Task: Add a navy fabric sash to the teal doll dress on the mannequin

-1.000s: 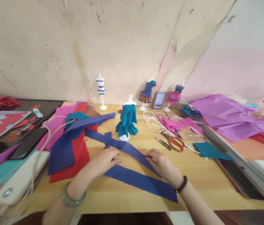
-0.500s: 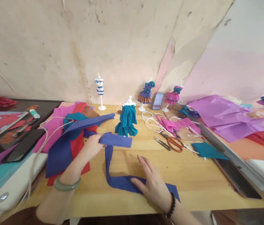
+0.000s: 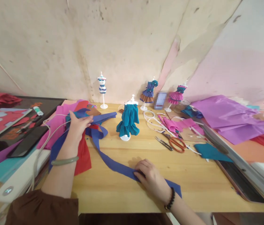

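A long blue fabric strip (image 3: 114, 164) runs across the table from the cloth pile at left to my right hand (image 3: 151, 178). The fingers of that hand are curled and closed on the strip, and its end lies flat beyond my palm. My left hand (image 3: 80, 125) is over the cloth pile, thumb apart from the stretched fingers, beside a folded blue cloth (image 3: 105, 117). The strip's far end loops close to these fingers. Between and behind my hands stands a small white mannequin (image 3: 132, 100) in a gathered teal dress (image 3: 129, 120).
Scissors with orange handles (image 3: 177, 144) and thread snips (image 3: 163, 143) lie right of the mannequin. Several dressed mannequins stand along the wall. A white power bank (image 3: 14, 184) with a cable and a black phone (image 3: 27, 142) are at left; purple cloth (image 3: 230, 117) is at right.
My left hand has let go of the blue roll and moved left onto the cloth pile. The strip now stretches diagonally. My right hand's fingers have curled closed on it.
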`<state>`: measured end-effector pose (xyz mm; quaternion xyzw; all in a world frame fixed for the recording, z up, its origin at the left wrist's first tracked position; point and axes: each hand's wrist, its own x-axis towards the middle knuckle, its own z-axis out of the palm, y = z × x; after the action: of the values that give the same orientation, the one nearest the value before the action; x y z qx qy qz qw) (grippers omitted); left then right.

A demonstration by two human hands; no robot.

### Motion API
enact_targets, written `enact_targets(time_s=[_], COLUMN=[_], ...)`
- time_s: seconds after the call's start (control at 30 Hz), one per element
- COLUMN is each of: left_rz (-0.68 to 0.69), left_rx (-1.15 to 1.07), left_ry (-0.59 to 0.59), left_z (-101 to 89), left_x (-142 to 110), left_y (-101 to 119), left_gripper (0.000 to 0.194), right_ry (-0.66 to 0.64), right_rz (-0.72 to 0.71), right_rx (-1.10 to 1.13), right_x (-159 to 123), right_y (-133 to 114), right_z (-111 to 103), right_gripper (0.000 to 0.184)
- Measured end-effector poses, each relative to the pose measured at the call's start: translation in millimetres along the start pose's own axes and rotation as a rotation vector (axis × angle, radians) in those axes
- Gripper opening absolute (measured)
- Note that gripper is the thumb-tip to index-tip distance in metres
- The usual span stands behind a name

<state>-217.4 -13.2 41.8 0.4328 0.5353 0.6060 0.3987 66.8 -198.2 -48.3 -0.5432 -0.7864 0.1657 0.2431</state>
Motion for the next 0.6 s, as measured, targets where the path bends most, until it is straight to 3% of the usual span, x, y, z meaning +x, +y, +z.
enact_targets(time_s=[0.03, 0.1, 0.13, 0.17, 0.23, 0.3, 0.37, 0.47, 0.6], left_rz=[0.102, 0.334, 0.412, 0.461, 0.535, 0.601, 0.610, 0.526, 0.421], left_rx=[0.147, 0.406, 0.484, 0.538, 0.629, 0.728, 0.854, 1.009, 1.081], left_ry=[0.047, 0.005, -0.123, -0.328, -0.808, -1.135, -1.225, -1.239, -1.202], left_z=[5.7, 18.2, 24.7, 31.1, 42.7, 51.4, 55.7, 54.0, 43.1], left_x=[-11.3, -41.0, -57.8, -74.4, -103.1, -120.9, -126.4, -117.7, -96.5], left_y=[1.2, 3.2, 3.0, 1.4, -7.0, -21.3, -36.9, -51.4, -48.5], left_gripper=[0.067, 0.047, 0.030, 0.021, 0.024, 0.031, 0.033, 0.020, 0.013], right_ry=[-0.032, -0.096, -0.130, -0.162, -0.199, -0.202, -0.189, -0.181, -0.177], right_rz=[0.031, 0.080, 0.093, 0.099, 0.089, 0.061, 0.035, 0.033, 0.103], right_rx=[0.023, 0.069, 0.087, 0.098, 0.109, 0.118, 0.122, 0.113, 0.117], right_x=[2.5, 7.0, 9.0, 10.8, 14.0, 16.7, 18.3, 17.8, 10.9], right_y=[1.2, 3.8, 5.0, 6.0, 7.3, 8.4, 11.2, 22.2, 47.8], right_z=[-2.7, -8.3, -10.9, -13.2, -16.9, -20.1, -23.7, -31.8, -47.3], right_gripper=[0.008, 0.008, 0.008, 0.009, 0.011, 0.013, 0.016, 0.017, 0.018])
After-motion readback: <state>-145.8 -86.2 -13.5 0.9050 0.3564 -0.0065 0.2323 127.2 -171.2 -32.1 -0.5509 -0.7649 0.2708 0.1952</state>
